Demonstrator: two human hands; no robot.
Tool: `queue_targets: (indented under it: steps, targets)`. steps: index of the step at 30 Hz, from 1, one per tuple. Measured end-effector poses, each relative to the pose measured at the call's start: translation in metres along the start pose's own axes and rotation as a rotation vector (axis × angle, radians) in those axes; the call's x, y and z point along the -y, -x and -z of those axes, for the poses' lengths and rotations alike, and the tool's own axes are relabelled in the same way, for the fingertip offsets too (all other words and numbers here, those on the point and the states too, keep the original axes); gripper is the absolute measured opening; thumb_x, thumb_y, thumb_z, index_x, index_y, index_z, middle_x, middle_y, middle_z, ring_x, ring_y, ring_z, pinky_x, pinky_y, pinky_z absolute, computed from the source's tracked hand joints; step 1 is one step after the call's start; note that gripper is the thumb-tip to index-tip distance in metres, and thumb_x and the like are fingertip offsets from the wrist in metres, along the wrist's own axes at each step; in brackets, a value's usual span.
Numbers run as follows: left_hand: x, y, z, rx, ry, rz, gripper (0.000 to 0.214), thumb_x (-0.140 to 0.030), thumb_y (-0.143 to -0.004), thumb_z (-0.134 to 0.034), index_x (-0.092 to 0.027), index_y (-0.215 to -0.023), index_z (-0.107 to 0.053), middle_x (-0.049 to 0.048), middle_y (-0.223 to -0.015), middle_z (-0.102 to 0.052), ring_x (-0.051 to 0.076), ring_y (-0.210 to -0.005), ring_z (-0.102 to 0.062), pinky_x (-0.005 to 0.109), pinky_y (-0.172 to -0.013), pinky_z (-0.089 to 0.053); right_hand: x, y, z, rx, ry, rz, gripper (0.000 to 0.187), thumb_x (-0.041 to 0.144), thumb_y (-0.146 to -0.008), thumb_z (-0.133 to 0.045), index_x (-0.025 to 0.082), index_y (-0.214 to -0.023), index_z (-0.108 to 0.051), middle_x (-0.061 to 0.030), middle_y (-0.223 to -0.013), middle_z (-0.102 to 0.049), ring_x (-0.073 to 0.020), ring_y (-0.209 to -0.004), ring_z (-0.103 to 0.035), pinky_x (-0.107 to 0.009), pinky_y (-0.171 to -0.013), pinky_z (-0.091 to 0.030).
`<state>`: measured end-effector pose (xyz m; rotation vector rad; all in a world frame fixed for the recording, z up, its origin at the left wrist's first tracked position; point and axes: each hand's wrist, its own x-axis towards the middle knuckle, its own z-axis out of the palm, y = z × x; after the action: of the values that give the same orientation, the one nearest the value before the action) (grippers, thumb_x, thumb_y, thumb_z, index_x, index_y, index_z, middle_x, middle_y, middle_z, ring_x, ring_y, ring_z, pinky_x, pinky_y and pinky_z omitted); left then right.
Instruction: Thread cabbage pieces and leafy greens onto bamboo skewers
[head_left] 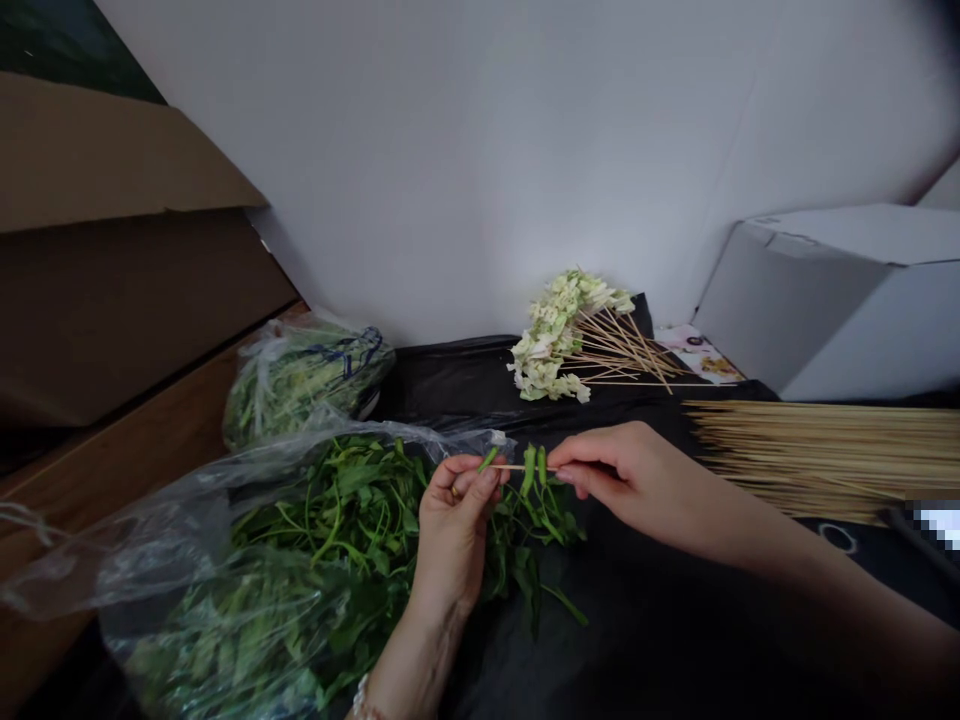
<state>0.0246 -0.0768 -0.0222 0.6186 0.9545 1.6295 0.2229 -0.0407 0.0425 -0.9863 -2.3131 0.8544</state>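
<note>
My left hand (454, 530) is closed in a pinch on a short green vegetable stem (488, 459), right at one end of a thin bamboo skewer (514, 467). Fingers and thumb of my right hand (637, 480) pinch the same skewer farther along. Between the two hands, a couple of green leafy stems (530, 468) sit on the skewer, their leaves hanging down. Below and left of my left hand lies a heap of leafy greens (352, 500), partly inside an open clear plastic bag (172, 540).
Skewers threaded with pale cabbage pieces (555, 325) lie at the back. Many bare bamboo skewers (832, 445) are bundled at right, below a white box (847, 290). A second bag of greens (300, 375) stands back left, beside a cardboard box (127, 290). Black plastic (637, 630) covers the work surface.
</note>
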Motion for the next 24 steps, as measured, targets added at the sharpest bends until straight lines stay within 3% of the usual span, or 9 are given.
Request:
queue_targets:
  steps: [24]
  targets:
    - [0.0001,0.0,-0.0006,0.011,0.004,-0.021,0.03,-0.02,-0.061,-0.088,-0.018,-0.08,-0.066,-0.0005,-0.074,-0.074,0.01,-0.076,-0.07,0.017,-0.071,-0.051,-0.0064,-0.0029,-0.0052,-0.025,0.043,-0.001,0.021,0.018,-0.092,-0.051,0.019,-0.087,-0.071,0.0049,-0.066,-0.061,-0.0084,-0.058,-0.05,-0.021,-0.056,-0.034]
